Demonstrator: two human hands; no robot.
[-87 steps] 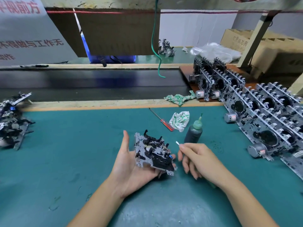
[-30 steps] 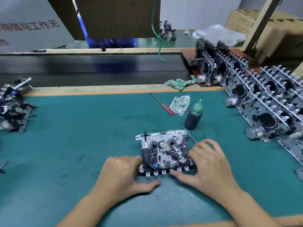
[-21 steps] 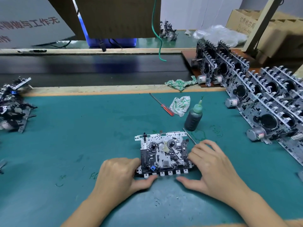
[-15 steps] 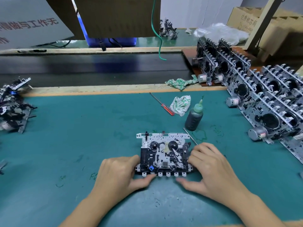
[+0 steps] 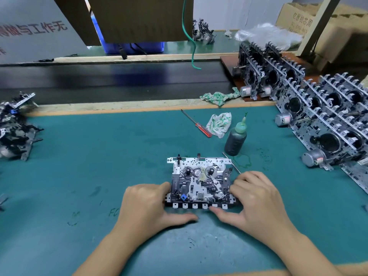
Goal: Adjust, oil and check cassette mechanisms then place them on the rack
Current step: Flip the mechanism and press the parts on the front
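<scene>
Both grips clamp one cassette mechanism [image 5: 200,183] lying flat on the green desk [image 5: 83,156]: left hand [image 5: 148,206] at its 9 o'clock edge, right hand [image 5: 256,198] at 3, thumbs along its near edge. Oil bottle [image 5: 236,141] stands at 1 o'clock, loaded rack [image 5: 326,120] beyond.

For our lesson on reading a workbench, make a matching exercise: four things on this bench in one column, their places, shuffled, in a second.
1. oil bottle
2. red-handled screwdriver
3. cassette mechanism
4. patterned rag

A. between the two hands
B. lying left of the rag
C. standing right of the mechanism's far corner
D. crumpled just behind the bottle

Pairs: 1-C, 2-B, 3-A, 4-D
</scene>
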